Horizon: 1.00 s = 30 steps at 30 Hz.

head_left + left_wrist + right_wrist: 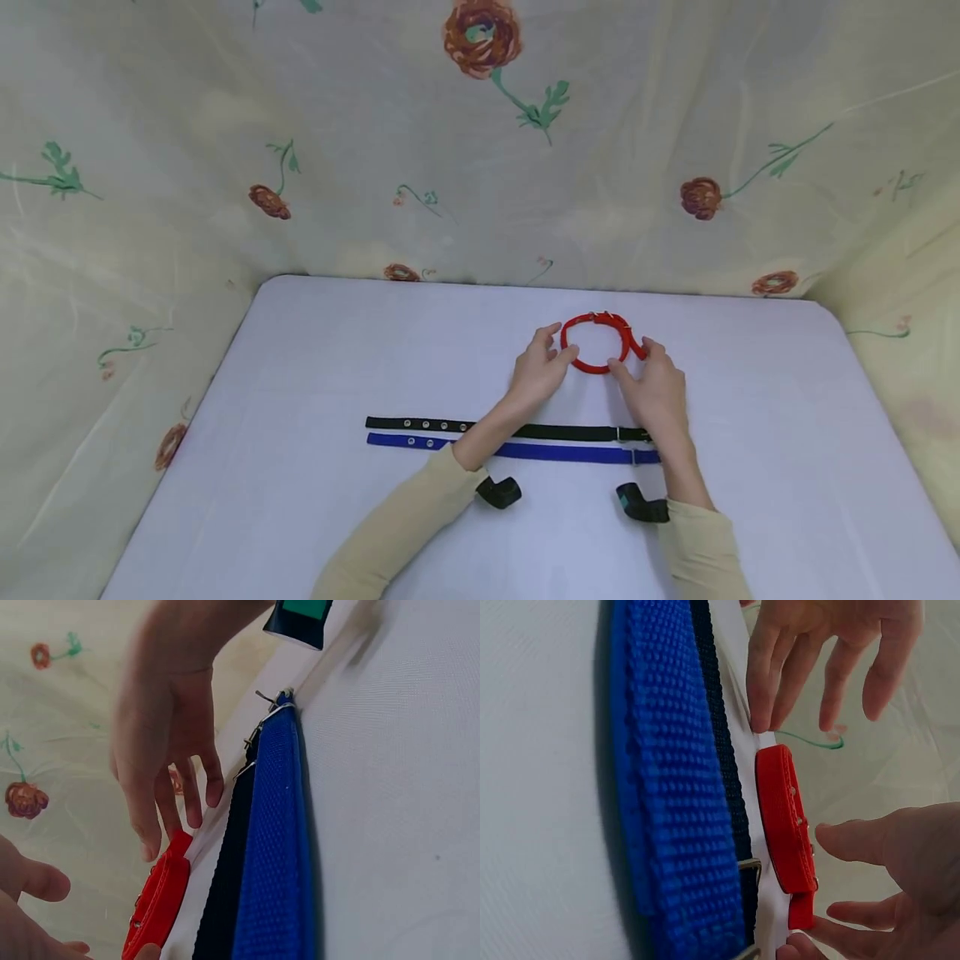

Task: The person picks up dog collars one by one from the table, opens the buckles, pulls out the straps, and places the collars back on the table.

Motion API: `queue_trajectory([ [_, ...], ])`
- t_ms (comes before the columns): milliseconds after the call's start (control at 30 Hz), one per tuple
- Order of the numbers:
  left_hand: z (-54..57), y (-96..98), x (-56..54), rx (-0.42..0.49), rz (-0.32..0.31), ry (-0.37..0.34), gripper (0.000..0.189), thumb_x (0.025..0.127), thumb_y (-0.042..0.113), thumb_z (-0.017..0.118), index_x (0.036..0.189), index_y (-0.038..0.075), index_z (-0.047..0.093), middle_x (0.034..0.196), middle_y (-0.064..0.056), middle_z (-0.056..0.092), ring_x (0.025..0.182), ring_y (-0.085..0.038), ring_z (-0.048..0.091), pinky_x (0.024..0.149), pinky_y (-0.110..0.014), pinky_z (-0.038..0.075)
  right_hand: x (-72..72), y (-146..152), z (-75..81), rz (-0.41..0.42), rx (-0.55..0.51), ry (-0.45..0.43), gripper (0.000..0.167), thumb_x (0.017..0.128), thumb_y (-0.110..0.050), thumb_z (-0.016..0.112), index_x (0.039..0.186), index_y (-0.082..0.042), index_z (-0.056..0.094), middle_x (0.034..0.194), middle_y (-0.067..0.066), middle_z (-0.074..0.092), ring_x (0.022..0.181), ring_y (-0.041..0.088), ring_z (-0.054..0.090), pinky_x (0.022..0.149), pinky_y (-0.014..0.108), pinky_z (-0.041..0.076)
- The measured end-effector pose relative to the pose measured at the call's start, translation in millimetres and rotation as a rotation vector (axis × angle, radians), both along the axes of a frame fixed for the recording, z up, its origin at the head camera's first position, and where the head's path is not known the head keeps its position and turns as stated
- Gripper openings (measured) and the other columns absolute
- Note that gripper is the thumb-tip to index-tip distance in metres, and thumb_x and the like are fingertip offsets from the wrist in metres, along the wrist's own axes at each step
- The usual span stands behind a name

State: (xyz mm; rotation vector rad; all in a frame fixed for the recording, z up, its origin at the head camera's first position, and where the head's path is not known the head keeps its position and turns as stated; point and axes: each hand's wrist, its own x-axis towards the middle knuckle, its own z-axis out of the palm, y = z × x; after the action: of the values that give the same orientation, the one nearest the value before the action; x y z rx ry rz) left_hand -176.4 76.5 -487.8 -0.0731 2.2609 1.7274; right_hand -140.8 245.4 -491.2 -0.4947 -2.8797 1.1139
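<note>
A red collar (596, 368), fastened into a ring, stands on its edge on the white table, its strap end sticking out at the right. My left hand (542, 367) is beside its left side, fingers spread and thumb near the rim. On the other side my right hand (658, 396) has its fingertips right at the loose strap end and its thumb by the ring. In the right wrist view the red band (784, 825) lies between both hands, whose fingers are extended and loosely bent. Small metal studs show along the collar in the left wrist view.
Nearer me, a black collar (570, 432) and a blue collar (555, 452) lie flat and parallel, with metal eyelets at left and buckles at right. My forearms cross above them. A flower-patterned curtain (615, 167) surrounds the table (337, 358) at the back and sides.
</note>
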Motion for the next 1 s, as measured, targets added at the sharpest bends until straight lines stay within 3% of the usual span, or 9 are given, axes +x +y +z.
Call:
queue_trajectory([
  [233,-0.7,1.0,0.3,0.004,-0.017,-0.012,0.058,0.108,0.029,0.064,0.161,0.012,0.045,0.163,-0.019,0.054,0.148,-0.032,0.058,0.119,-0.05,0.052,0.4,-11,-0.2,0.03,0.0,0.021,0.069,0.106,-0.028,0.066,0.158,0.011,0.039,0.152,0.037,0.052,0.138,0.055,0.05,0.112,0.068,0.05],
  [533,2.2,-3.0,2.9,0.034,0.02,-0.056,0.061,0.106,0.026,0.066,0.161,0.013,0.043,0.158,-0.018,0.059,0.145,-0.031,0.061,0.119,-0.052,0.051,3.6,-19,-5.8,0.02,-0.008,0.046,0.066,0.105,-0.024,0.068,0.156,0.01,0.042,0.147,0.035,0.054,0.133,0.051,0.051,0.109,0.066,0.052],
  [633,3.2,-5.4,5.2,0.051,0.025,-0.06,0.063,0.106,0.027,0.066,0.162,0.014,0.042,0.156,-0.017,0.06,0.137,-0.03,0.066,0.116,-0.05,0.054,5.2,-20,-5.7,0.032,-0.015,0.052,0.065,0.105,-0.023,0.068,0.156,0.009,0.041,0.148,0.035,0.054,0.133,0.051,0.052,0.11,0.066,0.051],
  [833,4.9,-12.1,12.4,0.097,0.015,-0.078,0.067,0.105,0.026,0.068,0.164,0.014,0.038,0.152,-0.015,0.062,0.107,-0.023,0.075,0.106,-0.044,0.059,11.8,-20,-2.5,0.052,-0.018,0.089,0.065,0.103,-0.017,0.07,0.156,0.008,0.04,0.153,0.033,0.053,0.135,0.052,0.056,0.112,0.066,0.052],
  [1000,4.5,-19.1,19.0,0.164,0.02,-0.127,0.067,0.105,0.024,0.068,0.165,0.016,0.038,0.147,-0.013,0.063,0.101,-0.019,0.079,0.103,-0.037,0.062,23.4,-22,3.0,0.048,-0.018,0.144,0.066,0.101,-0.01,0.073,0.157,0.004,0.04,0.154,0.031,0.053,0.13,0.049,0.063,0.103,0.063,0.059],
])
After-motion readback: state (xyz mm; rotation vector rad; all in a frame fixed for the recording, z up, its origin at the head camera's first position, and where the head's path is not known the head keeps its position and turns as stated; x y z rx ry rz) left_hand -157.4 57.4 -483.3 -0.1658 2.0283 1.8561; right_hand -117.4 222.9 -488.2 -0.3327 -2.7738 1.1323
